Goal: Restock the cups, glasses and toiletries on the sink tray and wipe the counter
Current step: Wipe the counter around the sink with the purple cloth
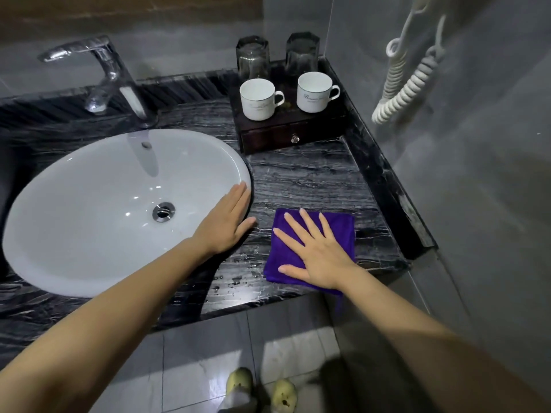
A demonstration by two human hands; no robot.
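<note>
A folded purple cloth point(343, 231) lies on the black marble counter point(304, 180) near its front edge. My right hand point(319, 251) presses flat on the cloth, fingers spread. My left hand point(229, 222) rests flat, fingers together, on the right rim of the white sink point(89, 204). At the back right stands a dark wooden tray box point(268, 135) with a small drawer. On it stand two white cups point(259, 99) point(316, 92) in front and two upturned glasses point(252, 58) point(301, 53) behind them.
A chrome faucet point(104, 73) rises behind the sink. A white coiled cord point(402, 81) hangs on the grey wall at the right. A raised marble ledge point(384, 180) borders the counter's right side. Water drops dot the counter's front. Tiled floor and my feet point(262, 391) lie below.
</note>
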